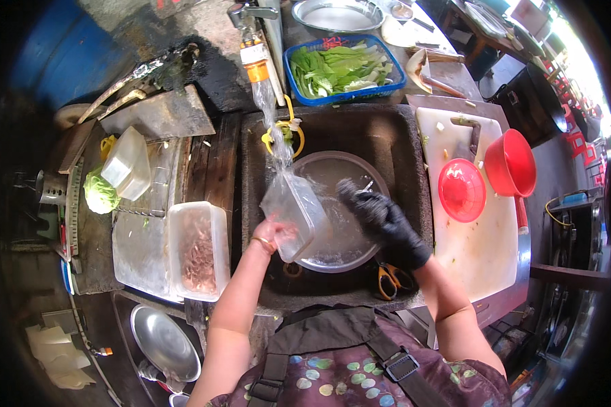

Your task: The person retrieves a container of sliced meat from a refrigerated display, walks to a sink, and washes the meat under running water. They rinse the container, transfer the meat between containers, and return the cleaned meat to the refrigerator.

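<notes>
My bare left hand (274, 233) grips a clear plastic container (298, 219), tilted beneath a stream of water (270, 109) from the tap (249, 15). Under the container, a round translucent basin (346, 244) holds water inside the dark stone sink (407, 152). Over the basin's right half is my right hand (387, 219) in a black glove. Its fingers are blurred, and whether they hold anything is unclear. Orange-handled scissors (387, 285) lie in the sink below that wrist. A yellow plastic strainer-like item (299, 140) sits by the sink's back wall.
Left of the sink stands a plastic tub of raw shredded meat (199, 254). A blue basket (346, 96) of leafy greens is behind. To the right, a white cutting board (473, 259) bears a red colander (462, 191), a red dipper (509, 163) and a cleaver (466, 145).
</notes>
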Tool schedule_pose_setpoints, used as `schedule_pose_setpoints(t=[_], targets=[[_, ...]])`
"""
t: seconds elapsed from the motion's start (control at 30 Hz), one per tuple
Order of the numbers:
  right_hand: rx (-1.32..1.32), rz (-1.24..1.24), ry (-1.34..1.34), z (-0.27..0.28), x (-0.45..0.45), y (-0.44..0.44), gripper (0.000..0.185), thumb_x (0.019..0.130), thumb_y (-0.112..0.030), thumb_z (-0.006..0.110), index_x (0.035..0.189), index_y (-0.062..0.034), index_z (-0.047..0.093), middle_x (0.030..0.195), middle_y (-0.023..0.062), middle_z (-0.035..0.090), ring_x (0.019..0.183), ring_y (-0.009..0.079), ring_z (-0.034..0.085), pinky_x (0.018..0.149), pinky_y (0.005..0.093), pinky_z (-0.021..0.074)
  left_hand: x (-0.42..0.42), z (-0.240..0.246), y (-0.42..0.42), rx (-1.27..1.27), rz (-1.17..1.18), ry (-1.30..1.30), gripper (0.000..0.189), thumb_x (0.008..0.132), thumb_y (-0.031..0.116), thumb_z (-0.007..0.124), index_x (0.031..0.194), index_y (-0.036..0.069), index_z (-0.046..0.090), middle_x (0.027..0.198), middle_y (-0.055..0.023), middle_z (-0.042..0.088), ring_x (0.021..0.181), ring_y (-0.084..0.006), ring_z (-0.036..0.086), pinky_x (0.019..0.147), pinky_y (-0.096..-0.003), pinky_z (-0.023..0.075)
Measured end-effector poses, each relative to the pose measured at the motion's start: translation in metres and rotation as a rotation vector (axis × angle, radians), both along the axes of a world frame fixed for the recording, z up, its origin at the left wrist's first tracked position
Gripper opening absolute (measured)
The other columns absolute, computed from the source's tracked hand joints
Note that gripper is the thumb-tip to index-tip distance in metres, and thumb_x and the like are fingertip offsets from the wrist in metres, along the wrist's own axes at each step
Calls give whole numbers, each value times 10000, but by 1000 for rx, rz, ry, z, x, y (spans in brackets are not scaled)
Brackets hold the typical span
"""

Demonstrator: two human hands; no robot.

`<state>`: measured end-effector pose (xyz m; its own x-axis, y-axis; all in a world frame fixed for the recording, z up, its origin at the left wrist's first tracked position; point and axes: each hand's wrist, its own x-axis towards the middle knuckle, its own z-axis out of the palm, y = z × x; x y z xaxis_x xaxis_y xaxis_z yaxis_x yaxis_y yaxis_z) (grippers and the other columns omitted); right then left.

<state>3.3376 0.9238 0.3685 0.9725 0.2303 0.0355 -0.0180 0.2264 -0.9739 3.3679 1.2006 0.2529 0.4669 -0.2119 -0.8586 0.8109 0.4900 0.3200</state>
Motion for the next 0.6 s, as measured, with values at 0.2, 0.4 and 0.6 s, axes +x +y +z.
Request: schedule_pose_setpoints(t=[0.2,0.4,0.6], targets=[[-666,31,-605,-39,8,50,338,785,-138,506,1113,-55,497,1175,176,451,1089,334,422,941,396,316,-21,3,-26,160,-313,-279,445,707,-85,402,1146,-12,416,887,-123,561,727,-208,573,661,-303,484],[-287,241,349,-84,61,48,369,854,-356,382,992,-46,527,831,106,530,791,143,497,710,308,400,-40,-32,-24,-170,-213,-301,352,799,11,464,1150,19,438,967,-144,578,873,-243,578,737,-343,495],[327,118,578,-136,14,69,309,887,-273,396,1024,-28,525,897,76,580,758,120,561,653,249,466,-13,-9,-41,69,-154,-165,266,822,104,460,1080,44,489,933,-88,566,853,-216,568,745,-357,477]])
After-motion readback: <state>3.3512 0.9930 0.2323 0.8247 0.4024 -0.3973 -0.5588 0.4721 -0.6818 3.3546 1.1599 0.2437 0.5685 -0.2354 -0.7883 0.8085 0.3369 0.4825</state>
